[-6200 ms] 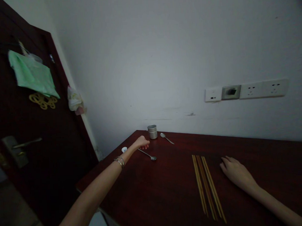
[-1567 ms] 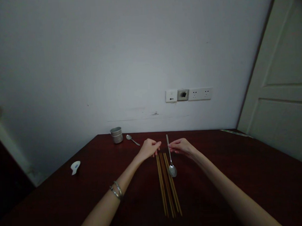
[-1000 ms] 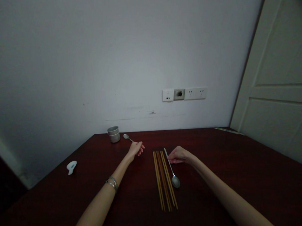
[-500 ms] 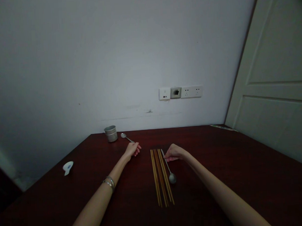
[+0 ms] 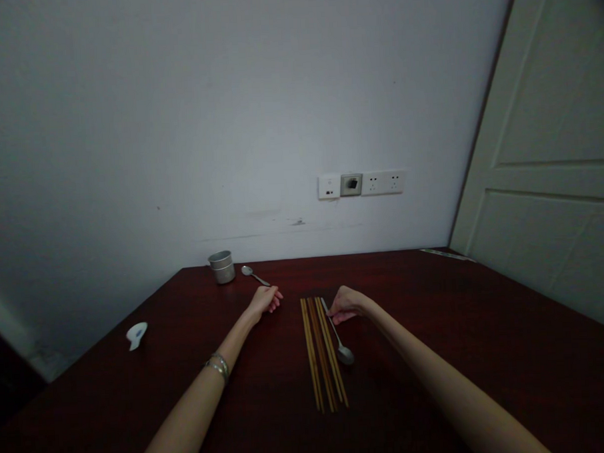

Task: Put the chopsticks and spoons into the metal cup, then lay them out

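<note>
**Left grip (image 5: 265, 301) curled, right grip (image 5: 343, 306) pinched shut on long metal spoon (image 5: 345, 355)**

Well to the left of the left grip, a white spoon (image 5: 136, 335) lies on the dark red worktop (image 5: 230, 416). Nearer that grip, beyond it and to its left, a metal cup (image 5: 222, 267) stands upright. A small metal spoon (image 5: 255, 275) lies just beyond the left grip, its handle end close to the knuckles; I cannot tell if they touch. The left grip's fingers are curled in, and their inner side is hidden, so I cannot tell how far they are closed or on what. Bracelets (image 5: 219, 367) circle the wrist behind it. Between the 2 grips lie 6 chopsticks (image 5: 321, 352), side by side. Just right of them, the right grip pinches the long metal spoon's handle, bowl end towards the person.
</note>
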Motion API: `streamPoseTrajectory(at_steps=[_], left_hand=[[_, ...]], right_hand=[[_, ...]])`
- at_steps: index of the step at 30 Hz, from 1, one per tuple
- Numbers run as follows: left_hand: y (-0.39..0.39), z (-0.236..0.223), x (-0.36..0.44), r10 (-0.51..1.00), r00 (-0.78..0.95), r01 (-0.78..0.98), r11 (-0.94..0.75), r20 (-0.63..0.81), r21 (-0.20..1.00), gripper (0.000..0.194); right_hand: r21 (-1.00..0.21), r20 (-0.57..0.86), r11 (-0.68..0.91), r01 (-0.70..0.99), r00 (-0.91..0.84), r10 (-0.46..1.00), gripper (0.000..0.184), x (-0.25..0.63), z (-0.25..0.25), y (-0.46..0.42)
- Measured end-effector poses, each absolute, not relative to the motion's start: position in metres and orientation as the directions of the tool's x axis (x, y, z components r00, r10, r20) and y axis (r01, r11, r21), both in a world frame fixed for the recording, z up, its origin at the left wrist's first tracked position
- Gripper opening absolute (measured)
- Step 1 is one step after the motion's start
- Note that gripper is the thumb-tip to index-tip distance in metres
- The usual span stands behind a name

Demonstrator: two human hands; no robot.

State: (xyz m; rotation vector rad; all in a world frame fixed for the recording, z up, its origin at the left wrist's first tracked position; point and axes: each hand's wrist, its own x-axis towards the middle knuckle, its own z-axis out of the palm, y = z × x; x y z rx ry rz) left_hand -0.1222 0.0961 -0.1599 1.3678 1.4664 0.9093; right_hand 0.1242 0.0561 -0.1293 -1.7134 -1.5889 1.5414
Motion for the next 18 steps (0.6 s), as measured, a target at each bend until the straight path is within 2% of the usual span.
streamPoseTrajectory(at_steps=[10,18], left_hand=[[0.0918,-0.1571,-0.1191,0.992,0.005,0.343,0.114,-0.123,0.932,0.032],[0.0925,-0.1582,-0.1203,0.993,0.02,0.344,0.103,-0.117,0.933,0.03]], right_hand=[[-0.831,-0.439,-0.299,0.469,-0.225,0.87,0.017,0.1251,-0.1306,0.0524],[-0.828,-0.464,-0.319,0.461,-0.245,0.852,0.012,0.127,-0.1319,0.0529]])
